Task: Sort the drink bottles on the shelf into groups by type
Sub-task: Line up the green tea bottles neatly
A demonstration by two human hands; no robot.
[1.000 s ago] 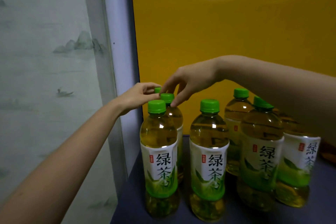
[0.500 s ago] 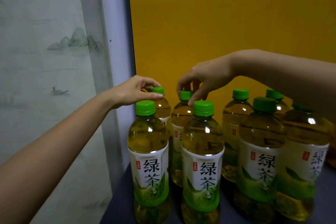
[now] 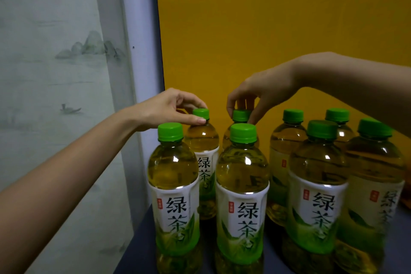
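Several green tea bottles with green caps and white-green labels stand upright on a dark shelf [image 3: 138, 249]. My left hand [image 3: 169, 108] grips the cap of the back-left bottle [image 3: 201, 138]. My right hand [image 3: 260, 91] pinches the cap of the back-middle bottle [image 3: 241, 115], which is mostly hidden behind the front-middle bottle [image 3: 242, 187]. The front-left bottle [image 3: 173, 184] stands under my left wrist. More bottles [image 3: 318, 184] cluster at the right, below my right forearm.
A yellow back panel [image 3: 266, 29] rises behind the bottles. A grey-white frame post [image 3: 138, 51] and a wall with a pale landscape print [image 3: 55, 73] lie to the left. The shelf's left edge drops off beside the front-left bottle.
My hands have spread apart, and the two back bottles they hold now stand separated side by side. The view has moved closer to the bottles.
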